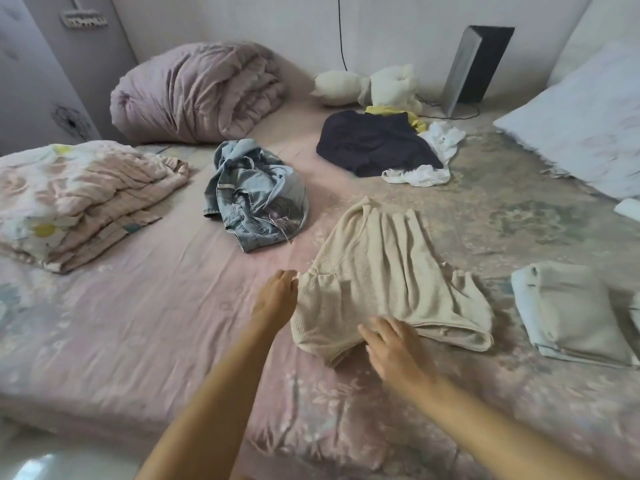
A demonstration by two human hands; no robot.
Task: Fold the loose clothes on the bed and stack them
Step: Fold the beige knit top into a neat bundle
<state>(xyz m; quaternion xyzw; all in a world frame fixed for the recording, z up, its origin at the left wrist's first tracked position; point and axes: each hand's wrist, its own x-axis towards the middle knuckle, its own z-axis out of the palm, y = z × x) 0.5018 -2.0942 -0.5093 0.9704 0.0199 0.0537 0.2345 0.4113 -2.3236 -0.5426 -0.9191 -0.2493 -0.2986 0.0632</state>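
We have the cream knit top (384, 271) lying flat on the bed (138, 323), toward the near edge and right of the middle, partly doubled, with its hem pointing at the far side. Our left hand (277, 299) is at the garment's left corner, fingertips curled onto the gathered edge in what looks like a light pinch, though we cannot tell how much cloth is caught. Our right hand (391, 348) lies on the near edge with fingers spread and flat, pressing the fabric down.

To fold it well, we judge that we should smooth the ripples outward first, then bring the left side over in one even motion, keeping the right palm as an anchor so the knit does not slide on the sheet. The edges should line up before we crease, since loose knit tends to stretch and skew.

Just right, near the bed's right edge, sits a folded pale garment (568, 310), a likely base for the stack. Farther toward the middle lie crumpled denim (256, 199), a dark garment (374, 143) and a white one (429, 168), all unfolded.
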